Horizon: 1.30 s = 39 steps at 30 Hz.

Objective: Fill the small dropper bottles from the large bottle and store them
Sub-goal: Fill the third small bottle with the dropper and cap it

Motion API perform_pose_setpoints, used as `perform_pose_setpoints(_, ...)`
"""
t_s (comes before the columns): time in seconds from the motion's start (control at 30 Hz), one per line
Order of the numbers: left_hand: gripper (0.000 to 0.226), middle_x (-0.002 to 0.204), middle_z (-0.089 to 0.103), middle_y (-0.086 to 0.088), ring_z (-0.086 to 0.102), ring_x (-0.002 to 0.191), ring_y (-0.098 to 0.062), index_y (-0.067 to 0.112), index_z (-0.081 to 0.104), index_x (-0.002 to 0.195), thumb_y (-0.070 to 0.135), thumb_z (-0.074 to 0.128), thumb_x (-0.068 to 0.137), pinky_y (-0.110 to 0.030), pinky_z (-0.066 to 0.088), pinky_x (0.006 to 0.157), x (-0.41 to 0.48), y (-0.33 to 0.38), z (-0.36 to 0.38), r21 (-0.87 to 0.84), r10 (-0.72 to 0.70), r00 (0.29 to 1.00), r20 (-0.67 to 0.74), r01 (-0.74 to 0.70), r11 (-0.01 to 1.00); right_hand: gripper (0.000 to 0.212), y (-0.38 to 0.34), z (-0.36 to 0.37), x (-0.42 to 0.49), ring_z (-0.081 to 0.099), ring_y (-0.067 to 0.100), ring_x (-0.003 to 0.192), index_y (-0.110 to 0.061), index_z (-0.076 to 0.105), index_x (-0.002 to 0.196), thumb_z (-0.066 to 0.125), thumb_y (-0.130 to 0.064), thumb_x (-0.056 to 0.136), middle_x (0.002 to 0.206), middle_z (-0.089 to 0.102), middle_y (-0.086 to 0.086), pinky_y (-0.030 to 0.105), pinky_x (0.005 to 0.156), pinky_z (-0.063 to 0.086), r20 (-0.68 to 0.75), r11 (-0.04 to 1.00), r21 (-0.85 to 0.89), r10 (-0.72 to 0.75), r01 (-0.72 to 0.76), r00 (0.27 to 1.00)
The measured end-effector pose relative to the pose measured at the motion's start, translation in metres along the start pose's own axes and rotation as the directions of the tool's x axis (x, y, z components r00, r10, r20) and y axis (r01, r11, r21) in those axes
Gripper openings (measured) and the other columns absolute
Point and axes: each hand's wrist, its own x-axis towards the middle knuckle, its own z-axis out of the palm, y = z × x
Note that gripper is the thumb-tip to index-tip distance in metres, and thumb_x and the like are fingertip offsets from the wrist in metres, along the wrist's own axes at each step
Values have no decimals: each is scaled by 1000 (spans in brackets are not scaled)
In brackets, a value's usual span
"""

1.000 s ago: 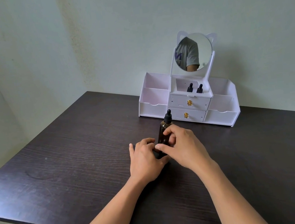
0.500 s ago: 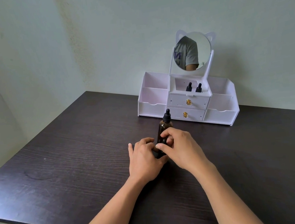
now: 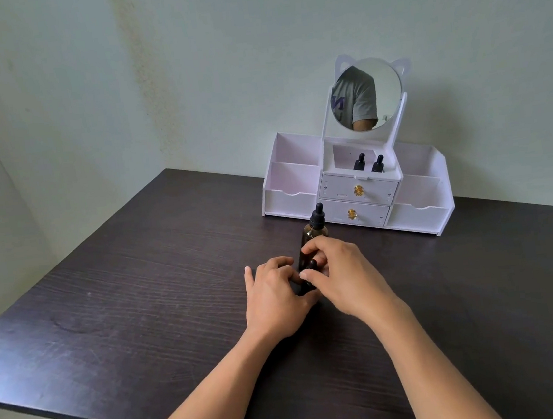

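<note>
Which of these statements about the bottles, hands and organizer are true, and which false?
1. Two small bottles stand in the organizer's top middle compartment. True.
2. The large bottle lies on its side. False: it stands upright, capped.
3. Both drawers are shut. True.
4. The left hand is open and idle. False: it and the right hand grip a third small bottle in front of the large bottle.
</note>
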Motion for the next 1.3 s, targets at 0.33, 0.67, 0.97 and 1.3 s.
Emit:
perform_pose_setpoints(0.33, 35, 139, 53, 10, 42, 133, -9, 28, 68, 89, 61, 72, 77, -51, 6, 123, 1, -2, -2, -23, -9, 1000, -12, 8, 1000, 49, -7, -25, 6, 56, 1, 88, -39, 54, 129, 74, -38, 85, 112, 57, -18, 24, 81, 49, 166, 999, 19, -39, 36, 985)
perform_pose_setpoints(0.67, 37, 138, 54, 10, 42, 132, -10, 23, 72, 98, 55, 72, 79, -50, 5, 123, 1, -1, -2, -17, -14, 1000, -13, 13, 1000, 29, -3, 1, 4, 61, 2, 87, -36, 61, 115, 70, -24, 89, 103, 64, -14, 30, 83, 55, 41, 998, 57, 20, -22, 999)
perform_pose_setpoints(0.97, 44, 141, 51, 11, 39, 135, -10, 23, 71, 112, 55, 69, 82, -49, 3, 123, -1, 1, -2, 12, -13, 999, 31, 12, 1000, 41, 2, 4, -3, 59, 2, 80, -33, 59, 122, 73, -40, 85, 94, 62, -14, 29, 77, 55, -12, 996, 84, 44, -42, 999)
perform_pose_setpoints(1.3, 34, 137, 54, 12, 42, 132, -12, 27, 69, 92, 58, 72, 79, -52, 6, 122, 1, 4, -3, -14, 3, 1000, 13, -3, 1000, 47, -2, -18, 8, 59, 10, 99, -44, 52, 128, 64, -16, 91, 124, 58, -9, 33, 88, 52, 248, 998, -67, 0, 18, 969)
